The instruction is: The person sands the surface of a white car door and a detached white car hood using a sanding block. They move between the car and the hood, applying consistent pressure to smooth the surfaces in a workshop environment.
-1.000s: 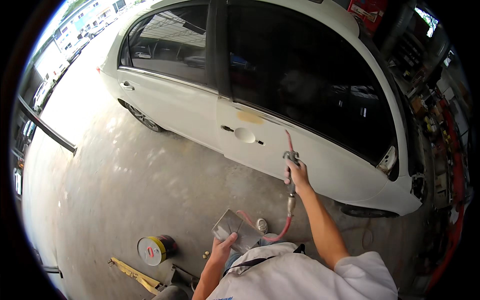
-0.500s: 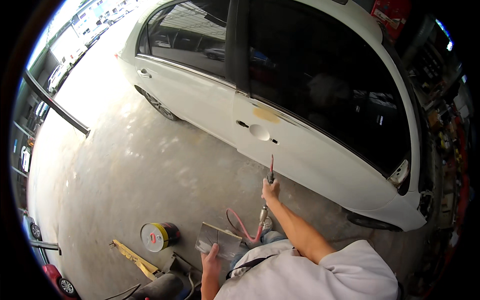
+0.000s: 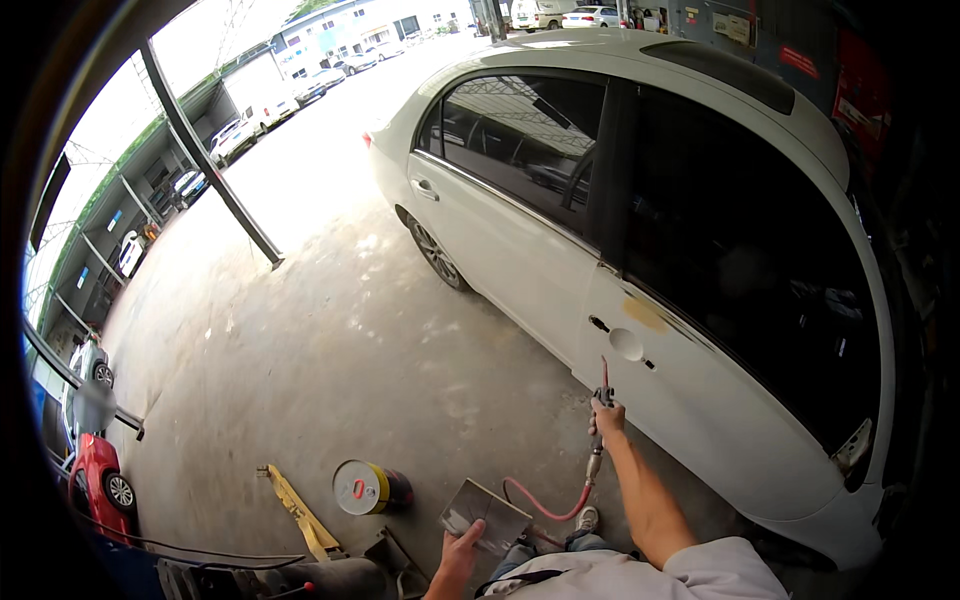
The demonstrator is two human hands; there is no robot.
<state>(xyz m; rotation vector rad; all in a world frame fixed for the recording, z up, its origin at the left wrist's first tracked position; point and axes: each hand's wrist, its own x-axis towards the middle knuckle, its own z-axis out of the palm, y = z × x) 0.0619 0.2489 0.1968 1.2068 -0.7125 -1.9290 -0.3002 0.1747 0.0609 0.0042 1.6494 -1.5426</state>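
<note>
My right hand (image 3: pixel 608 415) is closed around an air blow gun (image 3: pixel 603 396), whose thin reddish nozzle points up toward the white car's front door (image 3: pixel 690 405). A pink-red hose (image 3: pixel 572 514) loops down from the gun's lower end. Low in front of me, my left hand (image 3: pixel 464 548) grips a flat grey board (image 3: pixel 488 506) by its near edge, thumb on top. Its surface looks smeared, with dark lines. On the door, a tan filler-like patch (image 3: pixel 645 313) lies below the window, above the round handle recess (image 3: pixel 627 345). The outer handle is off, leaving dark openings.
A round can with a yellow and black side (image 3: pixel 385 488) stands on the concrete floor, left of the board. Beside it lies a yellow metal bar (image 3: pixel 298 508), near dark equipment (image 3: pixel 330 577). A slanting post (image 3: pixel 205 155) and a red car (image 3: pixel 100 480) are farther left.
My view has swung left and up, so the car, can and both hands appear farther right and lower. Both hands keep their holds on the blow gun and board.
</note>
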